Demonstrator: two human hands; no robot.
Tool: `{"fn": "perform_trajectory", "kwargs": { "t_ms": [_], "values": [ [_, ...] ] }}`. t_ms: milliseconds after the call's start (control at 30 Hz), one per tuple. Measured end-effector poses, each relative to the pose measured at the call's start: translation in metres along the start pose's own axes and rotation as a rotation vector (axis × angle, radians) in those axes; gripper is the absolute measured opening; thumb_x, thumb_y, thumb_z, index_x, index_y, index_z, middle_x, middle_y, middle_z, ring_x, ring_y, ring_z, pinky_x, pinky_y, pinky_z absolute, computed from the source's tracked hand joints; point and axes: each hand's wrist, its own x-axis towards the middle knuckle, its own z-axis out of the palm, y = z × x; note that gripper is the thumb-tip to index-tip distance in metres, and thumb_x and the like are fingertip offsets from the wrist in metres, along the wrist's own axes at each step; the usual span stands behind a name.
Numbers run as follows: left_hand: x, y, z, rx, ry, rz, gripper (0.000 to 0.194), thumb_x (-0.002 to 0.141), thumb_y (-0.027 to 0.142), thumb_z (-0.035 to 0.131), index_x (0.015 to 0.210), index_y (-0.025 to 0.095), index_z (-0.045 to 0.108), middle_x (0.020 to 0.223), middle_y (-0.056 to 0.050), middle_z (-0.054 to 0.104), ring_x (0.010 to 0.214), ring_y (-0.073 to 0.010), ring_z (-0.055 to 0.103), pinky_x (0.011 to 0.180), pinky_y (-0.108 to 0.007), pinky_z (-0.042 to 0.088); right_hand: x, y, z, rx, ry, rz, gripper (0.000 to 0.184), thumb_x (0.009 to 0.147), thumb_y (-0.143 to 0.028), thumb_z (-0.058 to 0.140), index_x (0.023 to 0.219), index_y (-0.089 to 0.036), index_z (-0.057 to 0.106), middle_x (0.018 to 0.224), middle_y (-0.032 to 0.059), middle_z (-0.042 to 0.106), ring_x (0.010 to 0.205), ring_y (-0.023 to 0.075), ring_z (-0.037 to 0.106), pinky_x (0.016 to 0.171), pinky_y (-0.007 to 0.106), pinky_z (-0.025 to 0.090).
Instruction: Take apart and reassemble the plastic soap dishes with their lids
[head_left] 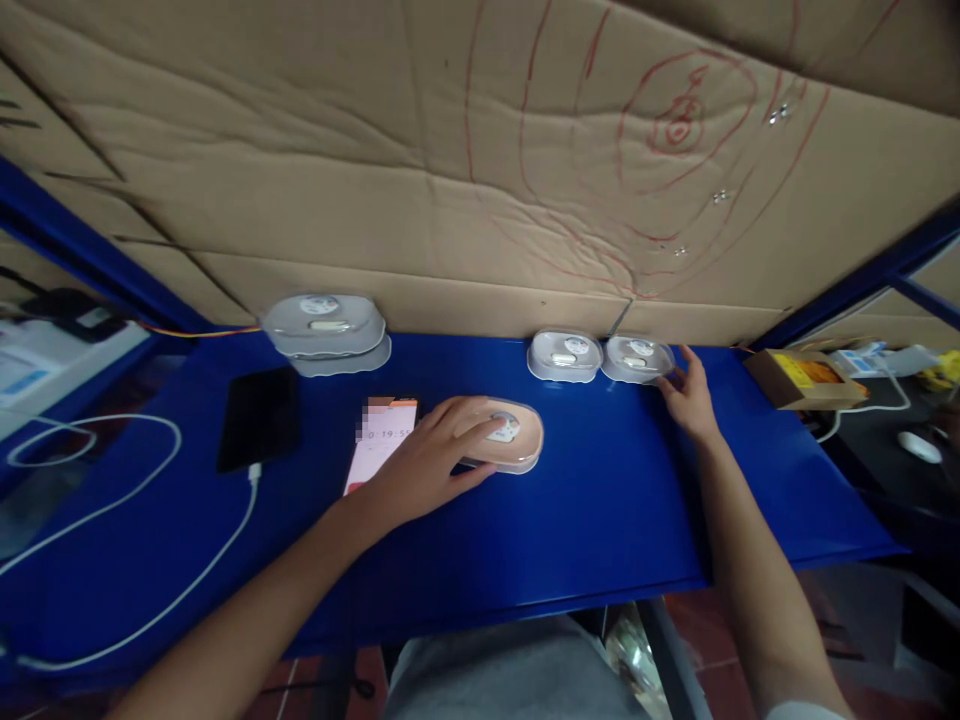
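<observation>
A peach-coloured oval food container [525, 445] with a clear lid and a round sticker sits mid-table. My left hand [442, 450] lies over its left part, fingers across the lid and thumb along the near side. At the back right, two smaller-looking grey containers with clear lids stand side by side: a left one [564, 360] and a right one [636, 362]. My right hand [688, 392] is at the right end of the right one, thumb at its near side and fingers behind, closed around that end.
Two grey containers [330, 335] are stacked at the back left. A lit phone [382, 430] showing a timer lies beside my left hand. A dark tablet [259, 418] with a white cable [225, 570] is further left. Cardboard [450, 230] walls the back; an open box [802, 380] stands right.
</observation>
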Motion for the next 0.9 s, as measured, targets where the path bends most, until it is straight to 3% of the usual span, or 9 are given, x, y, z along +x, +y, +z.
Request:
{"fn": "perform_trajectory", "kwargs": {
  "t_ms": [200,333,433,500,567,633,733,800,900],
  "values": [
    [-0.006,-0.002,0.008,-0.02,0.031,-0.057,0.053,0.096,0.038,0.073,0.148,0.036,0.063,0.171,-0.013,0.037,0.156,-0.0434,0.035,0.125,-0.062,0.031,-0.007,-0.019,0.02,0.101,0.011,0.079,0.063,0.091,-0.04,0.063,0.147,-0.022,0.039,0.148,0.0204,0.052,0.139,0.0318,0.057,0.109,0.053,0.054],
    [-0.009,-0.001,0.005,-0.087,-0.115,-0.095,0.064,0.091,0.047,0.08,0.151,0.037,0.059,0.179,-0.011,0.021,0.161,-0.046,0.027,0.126,-0.063,0.03,-0.01,-0.042,0.023,0.146,-0.097,0.001,0.055,0.095,-0.039,0.059,0.146,-0.023,0.044,0.148,0.0172,0.06,0.141,0.03,0.059,0.115,0.054,0.05],
    [-0.01,0.003,0.001,-0.105,-0.238,-0.097,0.077,0.087,0.044,0.085,0.157,0.042,0.051,0.179,-0.008,0.02,0.161,-0.0436,0.028,0.126,-0.061,0.032,-0.017,-0.072,0.021,0.131,-0.108,-0.048,0.057,0.099,-0.041,0.057,0.152,-0.024,0.043,0.158,0.0173,0.054,0.149,0.0336,0.051,0.122,0.062,0.04],
    [-0.011,0.006,0.0,-0.081,-0.259,-0.099,0.08,0.089,0.037,0.085,0.159,0.045,0.047,0.179,-0.007,0.02,0.16,-0.0417,0.029,0.125,-0.059,0.033,-0.026,-0.102,0.019,0.089,-0.048,-0.097,0.056,0.104,-0.042,0.053,0.157,-0.027,0.041,0.167,0.0158,0.045,0.158,0.0362,0.037,0.127,0.069,0.027],
    [-0.013,0.008,0.003,-0.072,-0.254,-0.103,0.084,0.09,0.033,0.083,0.162,0.044,0.041,0.177,-0.008,0.026,0.158,-0.0399,0.033,0.125,-0.058,0.035,-0.039,-0.135,0.019,0.017,-0.016,-0.263,0.054,0.107,-0.042,0.052,0.158,-0.029,0.042,0.164,0.0154,0.049,0.157,0.0378,0.04,0.127,0.069,0.027],
    [-0.015,0.008,0.008,-0.083,-0.229,-0.109,0.092,0.091,0.036,0.082,0.167,0.041,0.031,0.173,-0.011,0.034,0.155,-0.039,0.037,0.124,-0.057,0.036,-0.053,-0.166,0.022,0.067,-0.244,-0.466,0.056,0.107,-0.048,0.053,0.16,-0.031,0.041,0.163,0.0144,0.051,0.154,0.0357,0.045,0.125,0.062,0.036],
    [-0.018,0.006,0.015,-0.105,-0.191,-0.123,0.107,0.087,0.047,0.084,0.17,0.035,0.017,0.169,-0.015,0.04,0.151,-0.0396,0.041,0.121,-0.057,0.039,-0.074,-0.195,0.029,0.165,-0.638,-0.674,0.079,0.099,-0.066,0.062,0.164,-0.029,0.038,0.168,0.0163,0.043,0.155,0.0354,0.044,0.122,0.055,0.043],
    [-0.02,0.005,0.017,-0.11,-0.186,-0.136,0.113,0.084,0.051,0.086,0.17,0.033,0.015,0.167,-0.017,0.042,0.148,-0.0402,0.044,0.119,-0.057,0.041,-0.084,-0.202,0.033,0.195,-0.746,-0.688,0.094,0.09,-0.073,0.07,0.165,-0.026,0.036,0.169,0.0182,0.041,0.156,0.0363,0.043,0.122,0.053,0.045],
    [-0.021,0.005,0.018,-0.122,-0.183,-0.129,0.115,0.083,0.05,0.088,0.17,0.035,0.015,0.166,-0.017,0.044,0.146,-0.0406,0.047,0.118,-0.058,0.04,-0.088,-0.198,0.035,0.263,-0.743,-0.634,0.093,0.089,-0.07,0.073,0.164,-0.027,0.039,0.168,0.0186,0.042,0.155,0.0361,0.044,0.122,0.053,0.045]
  ]
}}
